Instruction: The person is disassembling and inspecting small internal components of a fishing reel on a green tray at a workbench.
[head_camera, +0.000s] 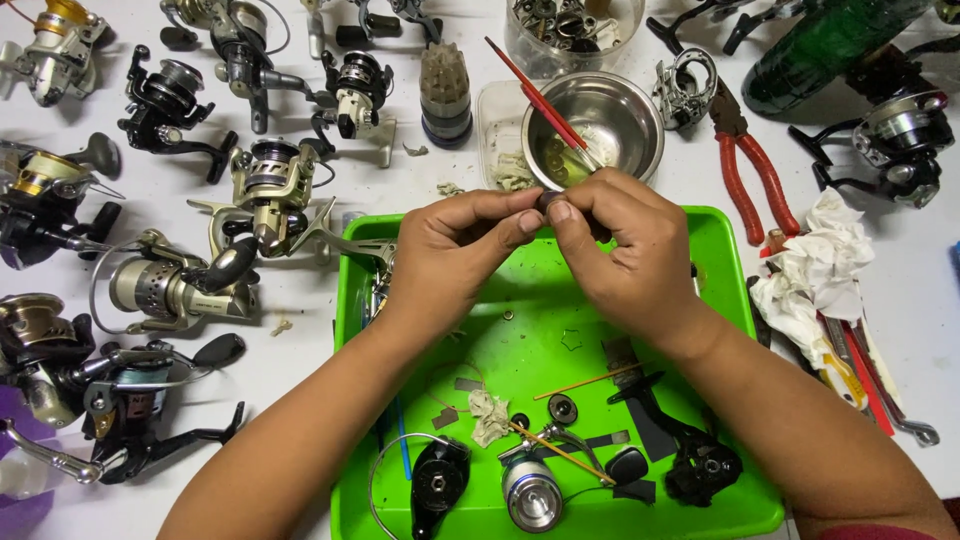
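The small dark part sits pinched between my left hand and my right hand, both closed on it with thumb and forefinger, just above the green tray's far rim. It looks hard, light and likely greasy — easy to drop, so I judge the edges the best hold. Beyond the tray stands a smooth steel bowl; inside it lie a black side cover and a metal spool.

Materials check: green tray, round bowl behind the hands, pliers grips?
Green tray: looks like moulded plastic, glossy, uniform bright colour with rounded rim. Bowl: likely stainless steel, silvery with mirror-like reflections. Pliers: dark bare metal jaws; handles in red coating, probably dipped rubber or vinyl, slightly dull. Can't confirm by look alone.
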